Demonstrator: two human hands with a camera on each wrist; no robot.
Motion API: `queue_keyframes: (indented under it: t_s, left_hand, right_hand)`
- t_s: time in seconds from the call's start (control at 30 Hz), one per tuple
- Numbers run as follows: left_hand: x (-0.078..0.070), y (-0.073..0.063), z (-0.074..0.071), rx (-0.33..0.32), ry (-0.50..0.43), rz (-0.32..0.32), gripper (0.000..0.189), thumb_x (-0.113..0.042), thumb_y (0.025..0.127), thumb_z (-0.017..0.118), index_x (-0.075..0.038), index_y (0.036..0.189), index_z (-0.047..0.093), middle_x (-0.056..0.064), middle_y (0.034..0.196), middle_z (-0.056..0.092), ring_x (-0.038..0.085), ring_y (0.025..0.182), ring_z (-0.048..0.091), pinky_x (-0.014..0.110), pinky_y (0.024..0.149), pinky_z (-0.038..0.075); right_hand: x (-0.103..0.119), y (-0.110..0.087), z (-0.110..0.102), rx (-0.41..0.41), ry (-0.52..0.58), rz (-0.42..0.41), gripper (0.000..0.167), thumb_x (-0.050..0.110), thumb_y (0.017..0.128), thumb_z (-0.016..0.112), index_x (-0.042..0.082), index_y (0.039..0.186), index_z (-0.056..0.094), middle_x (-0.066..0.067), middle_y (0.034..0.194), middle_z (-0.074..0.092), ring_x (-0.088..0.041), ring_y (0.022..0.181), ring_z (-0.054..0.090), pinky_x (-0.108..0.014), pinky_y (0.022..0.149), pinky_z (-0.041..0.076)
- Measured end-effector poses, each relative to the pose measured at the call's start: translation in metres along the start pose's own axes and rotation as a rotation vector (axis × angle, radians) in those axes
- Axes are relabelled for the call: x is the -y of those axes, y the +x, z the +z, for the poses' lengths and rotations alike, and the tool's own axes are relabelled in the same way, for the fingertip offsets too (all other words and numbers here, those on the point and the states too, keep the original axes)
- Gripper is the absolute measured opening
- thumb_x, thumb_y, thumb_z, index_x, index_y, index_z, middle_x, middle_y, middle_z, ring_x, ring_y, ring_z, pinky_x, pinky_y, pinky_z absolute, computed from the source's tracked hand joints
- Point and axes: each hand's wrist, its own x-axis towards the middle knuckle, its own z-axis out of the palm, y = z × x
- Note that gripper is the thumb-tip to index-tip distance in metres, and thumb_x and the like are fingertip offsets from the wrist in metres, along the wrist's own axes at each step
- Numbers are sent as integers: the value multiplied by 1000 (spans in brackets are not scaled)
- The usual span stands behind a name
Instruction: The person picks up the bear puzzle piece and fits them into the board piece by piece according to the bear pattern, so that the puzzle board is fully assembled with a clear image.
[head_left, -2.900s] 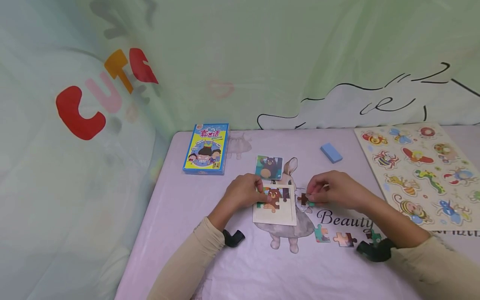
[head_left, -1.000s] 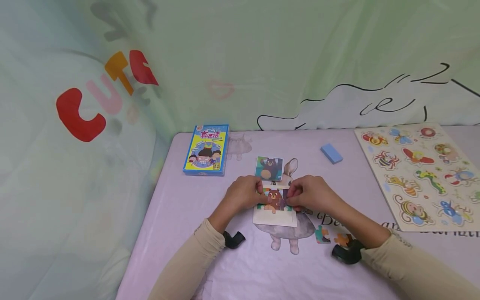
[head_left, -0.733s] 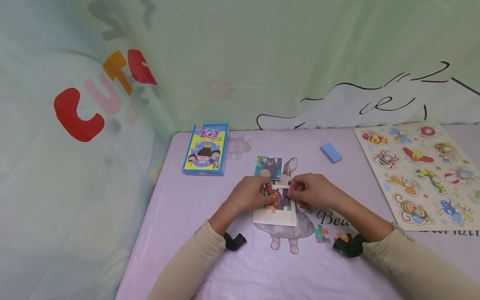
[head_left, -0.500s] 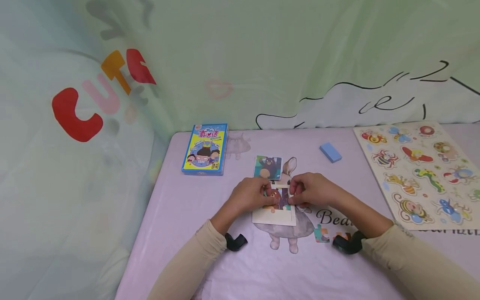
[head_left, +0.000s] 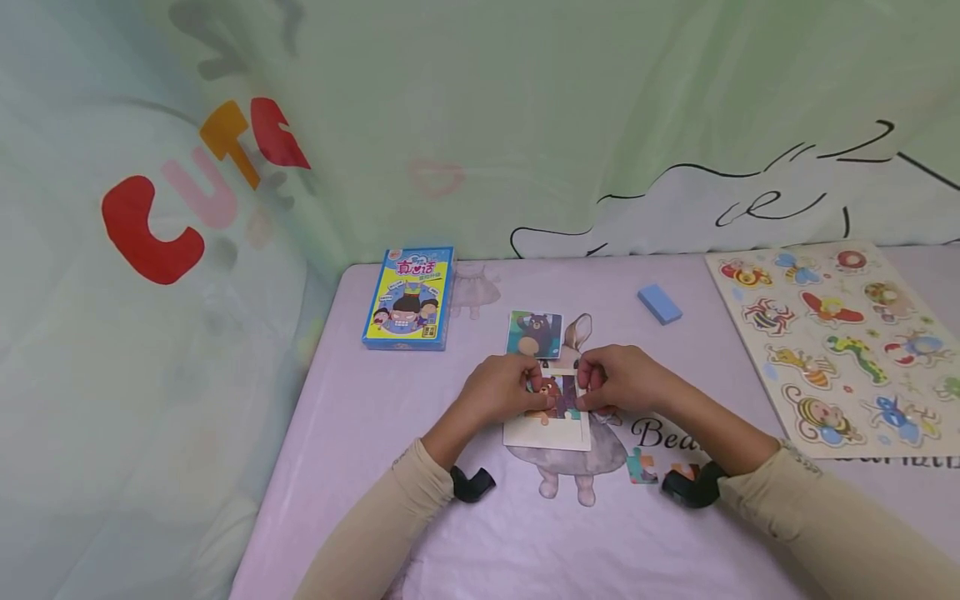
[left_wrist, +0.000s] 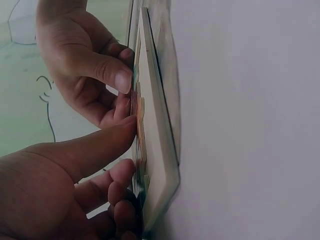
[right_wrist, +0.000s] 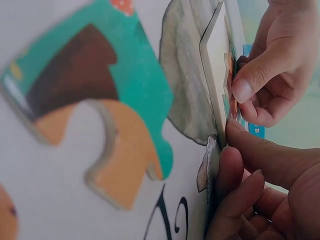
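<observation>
A wooden jigsaw puzzle tray (head_left: 543, 437) lies flat on the tablecloth, its upper part filled with bear-picture pieces. My left hand (head_left: 495, 390) rests at its left side, thumb on the pieces and fingers bent by the edge. From the right, my right hand (head_left: 626, 381) pinches at a dark jigsaw piece (head_left: 567, 392) at the tray's right edge, thumb and bent fingers close to it. Fingers hide part of the picture. Below the right hand lie a loose green-and-orange jigsaw piece (head_left: 642, 468) and another orange piece (head_left: 682, 471), partly covered by the black wrist strap.
A bear picture card (head_left: 534, 335) lies just above the tray. Farther back are a blue card-game box (head_left: 410, 298) on the left and a blue block (head_left: 659, 304). An insect puzzle board (head_left: 840, 350) covers the right side, near the curtain (head_left: 480, 125).
The right hand has brought a jigsaw piece leftward from beside the tray to its right edge. The left thumb has slid slightly right over the pieces. Lately both hands stay nearly still.
</observation>
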Motion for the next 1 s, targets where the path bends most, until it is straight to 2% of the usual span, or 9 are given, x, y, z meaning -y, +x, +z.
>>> queue_keyframes:
  t_s: [0.23,0.43,0.63,1.0]
  left_hand:
    - [-1,2,1,-5,8,5,26,-35,85,82,-19,79,62,-7,61,52,9,60,50,24,52,32]
    - [-3,3,2,-26,33,-14,34,-43,84,81,-20,73,59,-8,62,52,9,62,51,24,52,32]
    - [-5,3,1,-32,36,-51,37,-44,83,82,-20,69,58,-7,62,53,10,60,52,25,50,31]
    - [-7,3,4,-44,21,-40,37,-41,82,83,-18,69,58,-7,61,52,10,59,51,25,49,31]
  right_hand:
    - [-1,-1,-1,4,-15,5,31,21,79,87,8,91,62,-1,72,56,-14,63,55,-30,59,44]
    - [2,-1,-1,-13,-49,-12,38,24,72,91,9,90,61,0,72,54,-15,66,50,-29,60,41]
    - [4,0,2,-27,-59,-23,38,23,72,92,10,90,61,0,73,53,-15,66,49,-29,59,40]
    - [2,-2,3,-34,-79,-13,32,21,76,89,10,89,61,0,72,53,-15,65,49,-28,58,38]
